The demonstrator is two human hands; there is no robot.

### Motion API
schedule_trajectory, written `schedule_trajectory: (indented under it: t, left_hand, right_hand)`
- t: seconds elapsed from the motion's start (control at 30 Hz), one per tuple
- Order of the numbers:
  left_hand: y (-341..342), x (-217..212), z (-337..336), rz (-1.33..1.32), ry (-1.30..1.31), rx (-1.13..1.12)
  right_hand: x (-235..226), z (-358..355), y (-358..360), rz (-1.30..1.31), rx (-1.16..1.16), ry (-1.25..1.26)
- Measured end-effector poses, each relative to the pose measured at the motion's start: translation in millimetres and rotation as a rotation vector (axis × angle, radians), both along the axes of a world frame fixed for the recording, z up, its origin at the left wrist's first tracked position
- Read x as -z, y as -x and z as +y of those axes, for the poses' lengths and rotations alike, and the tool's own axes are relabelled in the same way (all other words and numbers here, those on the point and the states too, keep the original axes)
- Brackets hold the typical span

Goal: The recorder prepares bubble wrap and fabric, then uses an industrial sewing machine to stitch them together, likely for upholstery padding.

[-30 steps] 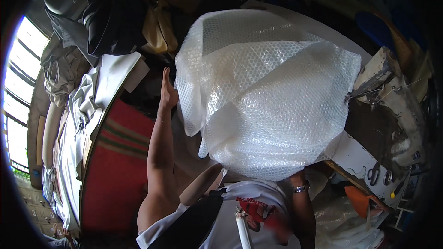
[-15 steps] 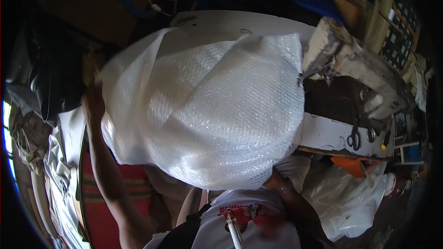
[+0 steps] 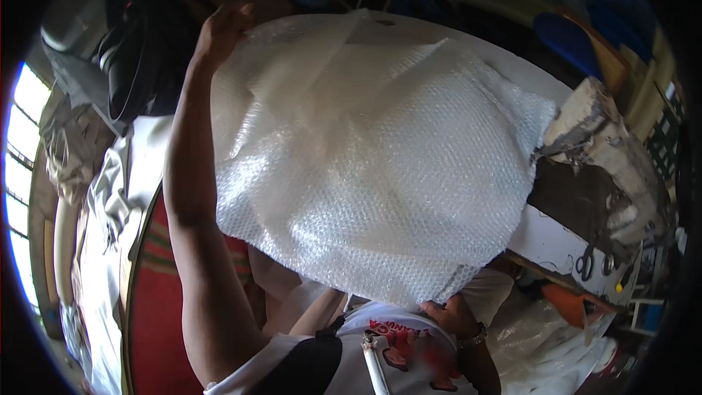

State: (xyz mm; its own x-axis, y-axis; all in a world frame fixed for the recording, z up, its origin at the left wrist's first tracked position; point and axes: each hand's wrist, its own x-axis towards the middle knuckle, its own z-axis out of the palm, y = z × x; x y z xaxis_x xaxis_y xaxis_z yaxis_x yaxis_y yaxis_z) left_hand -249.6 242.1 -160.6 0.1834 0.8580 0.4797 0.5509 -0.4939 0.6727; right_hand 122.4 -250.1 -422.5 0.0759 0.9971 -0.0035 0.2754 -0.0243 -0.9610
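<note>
One big sheet of bubble wrap fills most of the view, held up in the air between the person and the round white bench behind it. The sheet hangs spread out, with its far-left corner high and its lower edge near the person's chest. It looks doubled in places, since some parts are more milky than others.

Under the sheet on the left stands a red chair or stool with striped cloth, and farther left lie pale cloths by the bright window. On the right, a rough white block rests on the bench, and scissors lie near its edge.

The left hand is raised far up, its grip closed on the top-left edge of the wrap, as far as I can judge; the fingers are partly hidden by the plastic. The right hand, with a watch on the wrist, is low and near, and its grip pinches the lower edge of the sheet.

I judge the step in hand is the opening out of the sheet. The next move probably calls for both hands to keep the edges tight and lower the wrap flat, without letting it fold on itself.
</note>
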Motion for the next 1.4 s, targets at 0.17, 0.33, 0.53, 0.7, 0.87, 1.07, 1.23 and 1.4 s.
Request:
schedule_trajectory:
  t: [0.17, 0.33, 0.53, 0.7, 0.87, 1.07, 1.23, 1.4]
  left_hand:
    - [20, 37, -162, 0.175, 0.626, 0.418]
    - [-23, 76, -183, 0.816, 0.76, 0.33]
    - [14, 33, -33, 0.49, -0.097, -0.08]
    - [42, -11, 13, 0.648, -0.403, -0.519]
    - [-46, 39, -93, 0.729, -0.76, -0.04]
    - [-114, 128, -162, 0.655, -0.419, 0.289]
    - [-118, 105, -100, 0.973, -0.341, 0.186]
    - [-177, 118, -108, 0.874, 0.006, 0.273]
  right_hand:
    - [3, 13, -15, 0.054, -0.246, 0.329]
    - [-2, 13, -14, 0.024, -0.251, 0.254]
    - [-13, 5, 2, 0.0, -0.194, 0.118]
    - [-15, -3, 9, 0.066, -0.132, 0.057]
    - [4, -11, -19, 0.162, -0.142, 0.284]
    - [11, -7, -25, 0.182, -0.043, 0.148]
    - [2, -25, -22, 0.145, -0.09, -0.062]
    - [7, -51, -12, 0.172, 0.011, 0.229]
